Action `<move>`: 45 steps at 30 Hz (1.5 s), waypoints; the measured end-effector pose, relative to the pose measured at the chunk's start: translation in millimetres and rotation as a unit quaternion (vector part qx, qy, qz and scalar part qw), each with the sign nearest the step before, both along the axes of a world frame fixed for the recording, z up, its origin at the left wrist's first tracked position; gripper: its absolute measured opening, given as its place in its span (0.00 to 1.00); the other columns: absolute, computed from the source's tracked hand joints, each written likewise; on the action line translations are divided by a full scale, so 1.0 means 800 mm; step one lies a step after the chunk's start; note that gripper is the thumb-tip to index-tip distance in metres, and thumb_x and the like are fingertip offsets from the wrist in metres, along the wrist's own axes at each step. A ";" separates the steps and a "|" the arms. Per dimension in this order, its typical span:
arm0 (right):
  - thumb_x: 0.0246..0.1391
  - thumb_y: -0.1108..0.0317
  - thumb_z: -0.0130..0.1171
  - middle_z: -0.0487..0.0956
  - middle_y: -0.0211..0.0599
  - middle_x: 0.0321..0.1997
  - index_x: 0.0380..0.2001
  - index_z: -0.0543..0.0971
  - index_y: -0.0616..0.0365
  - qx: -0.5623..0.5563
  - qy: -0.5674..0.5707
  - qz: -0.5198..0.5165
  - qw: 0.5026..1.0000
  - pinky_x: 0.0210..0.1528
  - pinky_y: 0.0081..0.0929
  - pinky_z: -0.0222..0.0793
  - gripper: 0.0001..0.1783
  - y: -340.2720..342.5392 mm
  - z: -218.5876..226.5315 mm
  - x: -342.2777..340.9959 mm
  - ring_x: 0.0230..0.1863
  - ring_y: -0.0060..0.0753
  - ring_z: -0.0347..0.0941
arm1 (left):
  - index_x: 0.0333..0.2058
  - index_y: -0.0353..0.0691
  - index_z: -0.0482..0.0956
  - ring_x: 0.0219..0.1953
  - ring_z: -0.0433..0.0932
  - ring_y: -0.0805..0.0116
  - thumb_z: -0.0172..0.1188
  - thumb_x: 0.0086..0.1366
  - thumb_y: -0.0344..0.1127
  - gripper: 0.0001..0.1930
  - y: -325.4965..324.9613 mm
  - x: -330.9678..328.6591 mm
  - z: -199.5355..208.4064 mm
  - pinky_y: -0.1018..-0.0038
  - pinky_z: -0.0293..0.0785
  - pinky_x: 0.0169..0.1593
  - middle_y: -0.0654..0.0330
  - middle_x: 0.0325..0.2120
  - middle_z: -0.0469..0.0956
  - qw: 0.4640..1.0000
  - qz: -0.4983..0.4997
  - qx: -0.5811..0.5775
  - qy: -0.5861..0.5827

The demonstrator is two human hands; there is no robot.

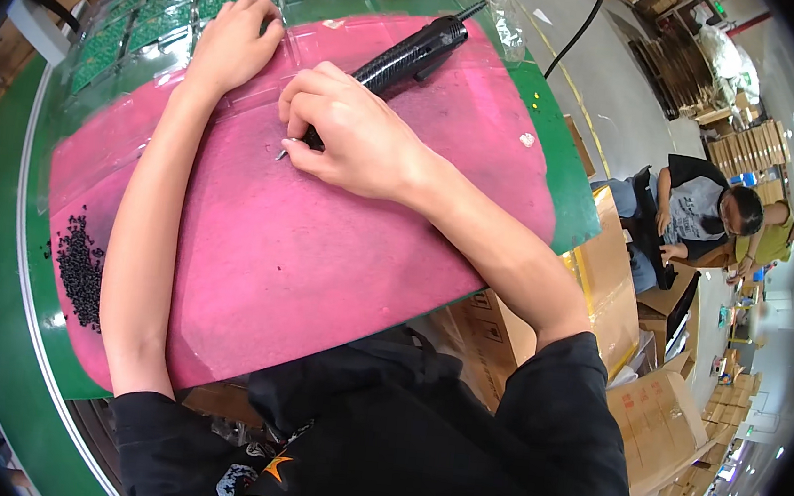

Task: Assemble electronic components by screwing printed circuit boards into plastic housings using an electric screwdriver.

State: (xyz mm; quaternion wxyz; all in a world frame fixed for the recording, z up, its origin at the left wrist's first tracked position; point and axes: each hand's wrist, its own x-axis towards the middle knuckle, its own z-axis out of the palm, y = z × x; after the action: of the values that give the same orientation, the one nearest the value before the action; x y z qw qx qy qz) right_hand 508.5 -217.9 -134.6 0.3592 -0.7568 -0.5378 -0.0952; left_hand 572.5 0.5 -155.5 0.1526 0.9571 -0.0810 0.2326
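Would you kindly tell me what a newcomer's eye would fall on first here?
Probably the bright pink, flat mat spread across the green table. Over it, the right hand grasps a black, cylindrical electric screwdriver, and the left hand lies near rectangular green circuit boards up top. A heap of tiny black pieces lies at the mat's lower left.

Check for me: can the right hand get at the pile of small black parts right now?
Probably not easily: the right hand grips the black corded tool, and the left forearm lies between it and the pile.

Glossy plast. screwdriver (410,59) & matt, smooth-ish mat (319,270)
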 end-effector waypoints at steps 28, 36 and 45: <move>0.41 0.75 0.66 0.73 0.39 0.36 0.25 0.71 0.61 0.001 -0.031 0.021 0.999 0.47 0.36 0.68 0.12 0.008 0.007 -0.006 0.41 0.43 0.68 | 0.42 0.38 0.80 0.50 0.74 0.52 0.50 0.63 0.45 0.19 -0.001 -0.003 -0.001 0.55 0.70 0.54 0.51 0.44 0.77 1.000 0.024 0.019 -0.004; 0.40 0.74 0.67 0.71 0.40 0.40 0.37 0.70 0.60 -0.065 0.003 0.010 0.998 0.53 0.37 0.64 0.20 0.000 0.028 -0.014 0.47 0.44 0.67 | 0.43 0.40 0.80 0.50 0.73 0.52 0.50 0.64 0.44 0.17 -0.004 -0.009 0.003 0.59 0.69 0.56 0.53 0.45 0.76 0.999 0.035 0.008 0.006; 0.46 0.74 0.64 0.73 0.37 0.45 0.40 0.73 0.55 -0.125 -0.006 0.021 0.992 0.63 0.39 0.55 0.17 -0.013 0.032 -0.008 0.53 0.42 0.66 | 0.44 0.41 0.80 0.51 0.73 0.52 0.50 0.64 0.44 0.17 -0.004 -0.008 0.004 0.59 0.68 0.57 0.53 0.46 0.76 0.999 0.039 0.009 0.016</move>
State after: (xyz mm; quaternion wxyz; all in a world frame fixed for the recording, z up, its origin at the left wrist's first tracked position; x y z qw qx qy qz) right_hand 502.4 -228.5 -109.1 0.2604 -0.7838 -0.5632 -0.0246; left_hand 566.2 -3.0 -152.5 0.1356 0.9646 -0.0430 0.2220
